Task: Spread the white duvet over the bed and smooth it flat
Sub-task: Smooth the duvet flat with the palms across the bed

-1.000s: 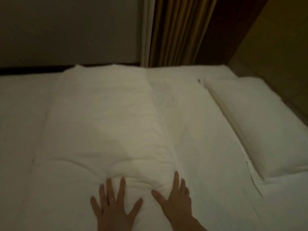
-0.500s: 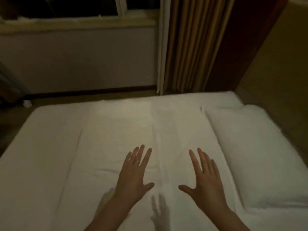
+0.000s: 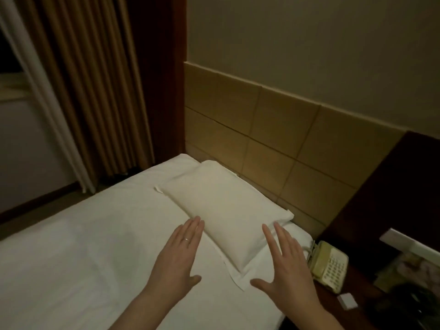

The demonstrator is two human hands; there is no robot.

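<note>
Dim room, warm light. White duvet [image 3: 78, 265] fills the lower left and centre of the frame, lying over the bed and mostly flat, with faint soft creases near the middle.

Left hand [image 3: 176, 258] at lower centre, palm down, fingers straight and close together, thumb out to the side; a ring on one finger. Grip wide, holding nothing. Fingertips reach just beside the near long edge of the pillow [image 3: 226, 210]. Cannot tell whether the palm touches the duvet or hangs above it.

Right hand [image 3: 285, 270] lower right of centre, palm down, fingers straight and a little spread, thumb out toward the left hand. Grip wide, holding nothing. It overlaps the pillow's near corner in view; contact unclear.

Pillow lies slantwise at centre, against the tan panelled headboard [image 3: 273, 139].

Right of the bed, a dark counter [image 3: 385, 186] carries a pale telephone [image 3: 326, 266] and a small white box [image 3: 347, 301]. Brown curtain [image 3: 95, 79] at upper left.
</note>
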